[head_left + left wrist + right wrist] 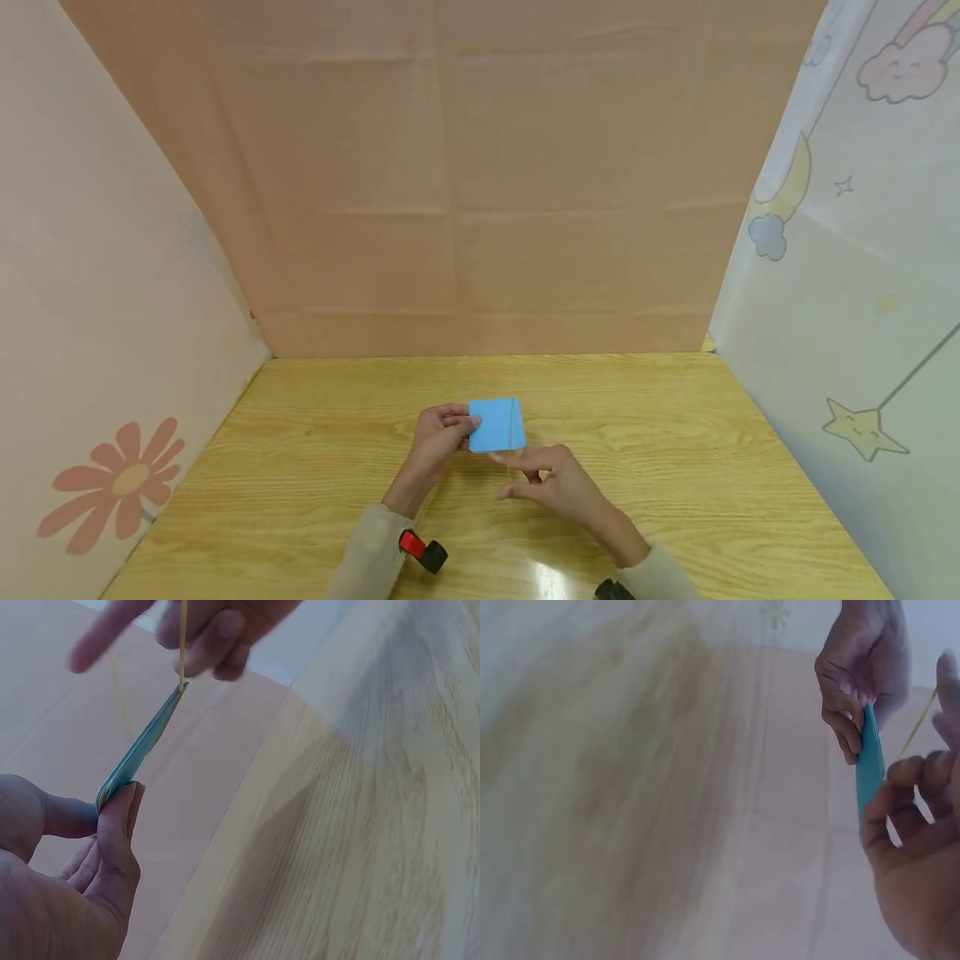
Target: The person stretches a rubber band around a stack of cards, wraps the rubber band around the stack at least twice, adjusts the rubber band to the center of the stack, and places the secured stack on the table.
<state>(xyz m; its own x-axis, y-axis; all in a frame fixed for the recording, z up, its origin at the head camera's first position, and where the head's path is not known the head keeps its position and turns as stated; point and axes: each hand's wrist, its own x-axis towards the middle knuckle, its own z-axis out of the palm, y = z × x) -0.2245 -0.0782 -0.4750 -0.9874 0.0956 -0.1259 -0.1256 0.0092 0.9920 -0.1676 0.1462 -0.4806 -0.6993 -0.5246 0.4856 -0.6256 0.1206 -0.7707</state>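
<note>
A thin stack of light-blue square paper sheets [492, 423] is held above the table, pinched at its left edge between the thumb and fingers of my left hand [437, 437]. Seen edge-on in the left wrist view, the blue stack [142, 750] tilts upward. A thin yellowish rubber band [183, 645] crosses the stack near its right side. From the lower edge, the band stretches to my right hand [562, 485], whose fingers hook it, thumb and index finger spread apart. In the right wrist view the band [916, 729] runs taut between the right hand's digits.
The wood-grain table [315, 467] spreads beneath both hands. A pinkish-tan cloth wall [480, 183] stands at the back, with pale printed walls at the left [97, 292] and right [862, 292]. Dark straps with a red piece [411, 543] sit on the wrists.
</note>
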